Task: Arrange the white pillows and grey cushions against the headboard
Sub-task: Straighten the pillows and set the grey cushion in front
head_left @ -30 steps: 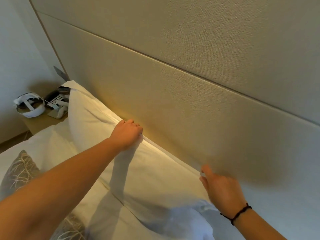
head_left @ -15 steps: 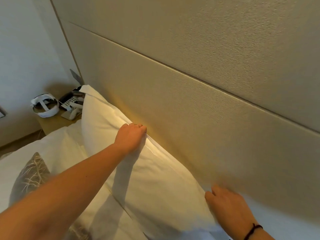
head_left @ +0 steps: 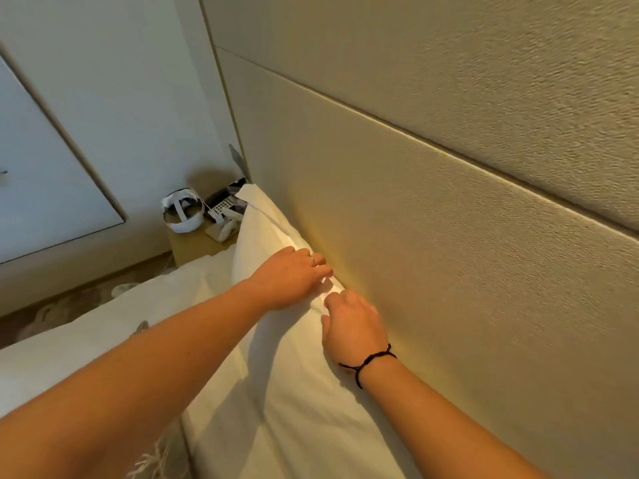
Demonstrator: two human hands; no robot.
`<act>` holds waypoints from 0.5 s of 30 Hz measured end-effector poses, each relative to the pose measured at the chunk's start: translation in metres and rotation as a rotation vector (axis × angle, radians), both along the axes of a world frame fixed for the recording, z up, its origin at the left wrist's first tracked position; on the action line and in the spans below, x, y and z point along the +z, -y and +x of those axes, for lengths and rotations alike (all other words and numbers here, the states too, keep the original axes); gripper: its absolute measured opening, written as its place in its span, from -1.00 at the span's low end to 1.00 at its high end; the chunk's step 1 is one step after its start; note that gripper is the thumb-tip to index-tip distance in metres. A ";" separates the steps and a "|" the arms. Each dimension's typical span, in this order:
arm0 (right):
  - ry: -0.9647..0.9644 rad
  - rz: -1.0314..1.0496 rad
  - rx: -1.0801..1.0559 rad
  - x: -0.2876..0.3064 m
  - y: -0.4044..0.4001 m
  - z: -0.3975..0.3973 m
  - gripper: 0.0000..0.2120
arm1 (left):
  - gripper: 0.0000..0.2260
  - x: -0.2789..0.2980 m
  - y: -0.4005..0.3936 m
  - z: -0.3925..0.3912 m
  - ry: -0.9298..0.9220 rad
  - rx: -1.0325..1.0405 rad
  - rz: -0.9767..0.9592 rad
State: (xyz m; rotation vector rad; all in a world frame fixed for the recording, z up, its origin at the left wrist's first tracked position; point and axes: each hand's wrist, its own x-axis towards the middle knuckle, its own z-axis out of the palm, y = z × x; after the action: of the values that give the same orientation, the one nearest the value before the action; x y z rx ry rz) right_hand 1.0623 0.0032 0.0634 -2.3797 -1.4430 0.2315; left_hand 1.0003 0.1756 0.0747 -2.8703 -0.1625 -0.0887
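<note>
A white pillow (head_left: 294,392) stands upright, leaning on the beige padded headboard (head_left: 432,254). My left hand (head_left: 294,276) lies over its top edge with the fingers curled on the fabric. My right hand (head_left: 352,324), with a black cord at the wrist, presses the same top edge just to the right, the two hands nearly touching. A grey patterned cushion (head_left: 155,458) shows only as a corner with white branch lines at the bottom left, mostly hidden by my left forearm.
A wooden bedside table (head_left: 193,245) stands left of the pillow, holding a white headset (head_left: 182,211), a phone and a remote. White bedding (head_left: 86,340) spreads to the left. A pale wall panel fills the far left.
My right hand has moved up and left along the pillow's top edge to just beside my left hand. The view has swung right and closer to the headboard.
</note>
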 end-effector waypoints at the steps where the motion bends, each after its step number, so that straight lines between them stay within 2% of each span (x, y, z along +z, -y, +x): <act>1: -0.046 0.010 -0.002 -0.003 -0.010 0.003 -0.72 | -0.68 -0.001 -0.014 -0.001 -0.016 0.042 0.039; 4: -0.137 0.056 0.019 -0.005 -0.038 0.012 -0.76 | -0.64 -0.001 -0.052 -0.001 0.000 0.224 0.079; 8: -0.233 0.055 0.046 -0.005 -0.064 0.022 -0.76 | -0.70 0.007 -0.098 0.006 -0.039 0.395 0.103; 12: -0.283 -0.009 0.051 -0.005 -0.073 0.029 -0.63 | -0.71 0.026 -0.129 0.013 -0.051 0.546 0.015; 15: -0.264 -0.041 0.036 -0.003 -0.073 0.030 -0.65 | -0.71 0.039 -0.151 0.017 -0.070 0.576 -0.034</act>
State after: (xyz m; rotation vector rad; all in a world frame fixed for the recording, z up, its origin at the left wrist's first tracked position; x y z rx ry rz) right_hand 1.0926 0.0762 0.0600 -2.2545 -1.3677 0.5665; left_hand 1.0177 0.3269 0.1141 -2.7313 -0.9650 0.1264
